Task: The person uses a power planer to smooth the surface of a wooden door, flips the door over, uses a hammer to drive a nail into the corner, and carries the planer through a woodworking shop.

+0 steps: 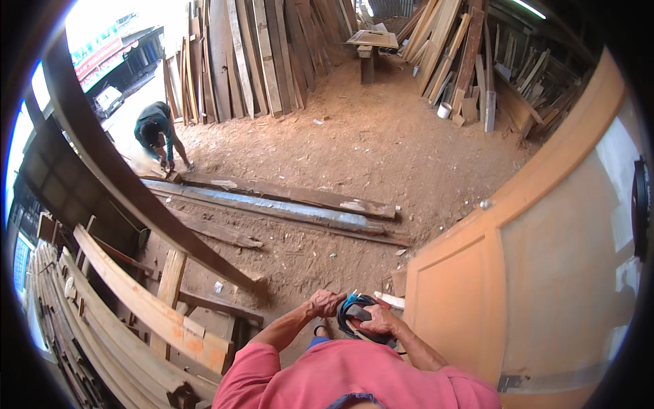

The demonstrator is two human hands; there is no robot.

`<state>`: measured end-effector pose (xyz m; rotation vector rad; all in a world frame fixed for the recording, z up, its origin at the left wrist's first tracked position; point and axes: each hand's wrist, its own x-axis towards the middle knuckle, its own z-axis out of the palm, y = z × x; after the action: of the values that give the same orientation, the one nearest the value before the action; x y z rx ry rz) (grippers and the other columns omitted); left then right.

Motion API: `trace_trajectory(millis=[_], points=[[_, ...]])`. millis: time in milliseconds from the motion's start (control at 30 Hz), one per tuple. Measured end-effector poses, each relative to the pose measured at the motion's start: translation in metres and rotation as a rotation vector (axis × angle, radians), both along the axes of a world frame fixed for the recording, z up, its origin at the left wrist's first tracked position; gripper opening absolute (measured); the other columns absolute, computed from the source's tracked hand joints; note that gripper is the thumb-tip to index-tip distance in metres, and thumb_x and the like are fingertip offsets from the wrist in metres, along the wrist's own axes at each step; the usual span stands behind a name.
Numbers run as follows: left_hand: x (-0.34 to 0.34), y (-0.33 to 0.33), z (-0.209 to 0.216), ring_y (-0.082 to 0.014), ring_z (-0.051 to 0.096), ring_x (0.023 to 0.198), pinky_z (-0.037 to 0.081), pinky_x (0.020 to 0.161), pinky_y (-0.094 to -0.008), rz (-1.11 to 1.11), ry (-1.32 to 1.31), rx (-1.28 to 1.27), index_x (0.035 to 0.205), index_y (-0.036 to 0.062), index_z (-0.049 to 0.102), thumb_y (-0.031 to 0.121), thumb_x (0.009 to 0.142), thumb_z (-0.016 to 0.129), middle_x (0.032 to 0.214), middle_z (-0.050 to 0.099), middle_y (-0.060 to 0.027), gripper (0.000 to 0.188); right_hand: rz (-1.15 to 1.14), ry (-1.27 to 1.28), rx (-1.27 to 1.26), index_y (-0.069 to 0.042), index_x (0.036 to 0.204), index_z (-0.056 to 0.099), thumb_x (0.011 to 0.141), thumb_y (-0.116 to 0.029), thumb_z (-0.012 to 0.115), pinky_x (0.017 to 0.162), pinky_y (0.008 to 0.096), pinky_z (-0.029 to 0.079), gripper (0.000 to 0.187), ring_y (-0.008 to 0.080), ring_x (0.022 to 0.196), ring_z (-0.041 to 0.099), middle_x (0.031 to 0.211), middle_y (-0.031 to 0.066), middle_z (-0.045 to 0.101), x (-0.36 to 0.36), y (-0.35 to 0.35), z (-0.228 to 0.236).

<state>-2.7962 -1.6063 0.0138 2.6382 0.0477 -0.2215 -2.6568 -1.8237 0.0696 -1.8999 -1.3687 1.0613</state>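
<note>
In front of my body I have a corded tool with grey and red parts (359, 313), its kind partly hidden by my hands and the cord. A black cord (343, 320) loops around it, with a bright blue piece (350, 300) near the top. My left hand (327, 303) is closed on the cord at the left side of the bundle. From the right, my right hand (381, 320) is closed over the tool's body, its fingers wrapped on the grey part.
A wooden door (456, 293) stands close on my right. Long planks (293, 194) lie on the dusty ground ahead, where another person (155, 129) bends over their far left end. Stacked timber (122, 327) and a slanting post (129, 184) are at left; boards (262, 54) lean behind.
</note>
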Motion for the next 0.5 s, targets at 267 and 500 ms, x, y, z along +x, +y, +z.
trace_trajectory(millis=[267,500], points=[[0.131,0.131,-0.002,-0.0404,0.066,0.074,0.050,0.063,-0.0507,-0.074,0.087,0.008,0.104,0.0130,0.055,0.043,0.086,0.057,0.077,0.067,-0.0178,0.035,-0.285,0.010,-0.053,-0.002,0.105,0.069,0.070,-0.026,0.069,0.087,0.0373,0.050,0.042,0.0261,0.096,0.066,0.101,0.0166,0.071,0.083,0.114,0.021],[0.255,0.223,-0.019,-0.0389,0.067,0.078,0.051,0.063,-0.0502,-0.119,0.141,0.001,0.105,0.0132,0.057,0.043,0.085,0.057,0.079,0.068,-0.0165,0.036,-0.298,0.004,0.060,-0.001,0.105,0.068,0.072,-0.021,0.068,0.084,0.0346,0.051,0.039,0.0212,0.089,0.065,0.097,0.0136,0.070,0.207,0.202,-0.034]])
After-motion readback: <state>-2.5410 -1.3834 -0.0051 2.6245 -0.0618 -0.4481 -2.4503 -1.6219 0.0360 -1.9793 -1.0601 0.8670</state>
